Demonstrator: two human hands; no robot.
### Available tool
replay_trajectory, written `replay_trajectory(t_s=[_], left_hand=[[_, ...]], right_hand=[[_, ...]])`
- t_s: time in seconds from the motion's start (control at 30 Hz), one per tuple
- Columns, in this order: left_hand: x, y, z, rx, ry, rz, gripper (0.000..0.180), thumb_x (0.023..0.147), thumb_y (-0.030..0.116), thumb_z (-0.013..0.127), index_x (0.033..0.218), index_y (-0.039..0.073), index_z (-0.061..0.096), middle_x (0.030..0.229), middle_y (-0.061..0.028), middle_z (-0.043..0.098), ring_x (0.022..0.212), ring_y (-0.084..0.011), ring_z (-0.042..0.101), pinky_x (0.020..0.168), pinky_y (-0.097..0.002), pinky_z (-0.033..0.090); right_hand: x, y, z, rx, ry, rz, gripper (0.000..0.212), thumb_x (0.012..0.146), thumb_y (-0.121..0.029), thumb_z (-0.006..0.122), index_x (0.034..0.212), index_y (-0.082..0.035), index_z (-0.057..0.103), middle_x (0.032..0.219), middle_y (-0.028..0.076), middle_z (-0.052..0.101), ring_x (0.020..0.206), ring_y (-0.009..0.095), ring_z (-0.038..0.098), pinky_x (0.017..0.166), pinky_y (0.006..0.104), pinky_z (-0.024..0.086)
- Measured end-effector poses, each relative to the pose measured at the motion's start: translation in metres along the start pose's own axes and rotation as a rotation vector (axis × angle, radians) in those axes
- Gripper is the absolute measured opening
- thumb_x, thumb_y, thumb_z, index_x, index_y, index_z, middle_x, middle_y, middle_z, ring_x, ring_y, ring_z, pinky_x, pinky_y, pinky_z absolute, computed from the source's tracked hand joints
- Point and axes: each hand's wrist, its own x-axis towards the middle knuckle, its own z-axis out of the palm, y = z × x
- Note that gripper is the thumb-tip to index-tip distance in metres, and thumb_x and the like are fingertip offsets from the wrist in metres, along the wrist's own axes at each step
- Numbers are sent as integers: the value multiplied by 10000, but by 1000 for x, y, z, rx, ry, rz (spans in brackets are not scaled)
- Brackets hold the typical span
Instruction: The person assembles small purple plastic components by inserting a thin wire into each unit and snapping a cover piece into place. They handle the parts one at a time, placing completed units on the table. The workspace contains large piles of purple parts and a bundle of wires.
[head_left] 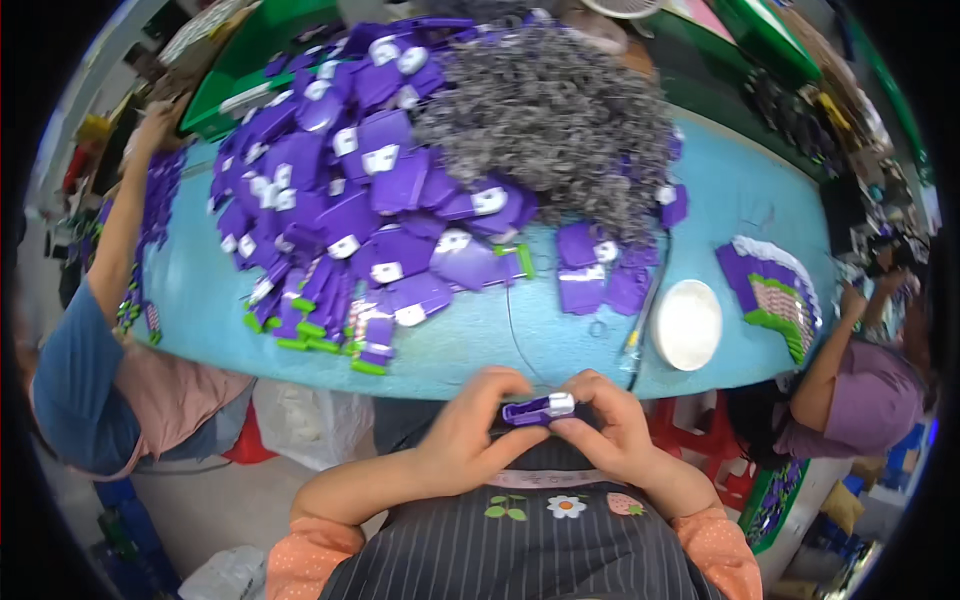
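Observation:
Close to my body, just off the table's front edge, I hold a small purple plastic part with a white end between both hands. My left hand grips its purple left end between thumb and fingers. At the white right end, the thumb and fingers of my right hand pinch it. The upper side of the part looks hollow. In front of my hands on the blue table lies a big heap of similar purple parts, many with white pieces. Several near ones have bright green ends.
A tangled pile of small grey pieces covers part of the heap. A white round tub stands at right, beside a thin screwdriver-like tool. Farther right, purple parts lie fanned in a row. Co-workers sit at left and right.

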Motion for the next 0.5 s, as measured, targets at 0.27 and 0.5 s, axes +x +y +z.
replay_trajectory(t_s=[0.27, 0.5], left_hand=[[27, -26, -55, 1040, 289, 103, 490, 664, 12, 685, 1117, -42, 508, 1065, -174, 515, 1005, -355, 494, 862, -435, 392], [29, -40, -65, 1197, 256, 253, 359, 706, 0, 637, 1054, -51, 565, 1038, -149, 549, 977, -322, 519, 837, -422, 401]], right_hand=[[16, -3, -164, -546, 795, 8, 160, 760, -44, 677, 814, -27, 527, 745, 9, 440, 679, 96, 403, 621, 228, 337], [11, 48, -200, -1404, 836, 31, 211, 695, -81, 717, 787, -17, 538, 808, 129, 543, 776, 318, 510, 675, 413, 401]])
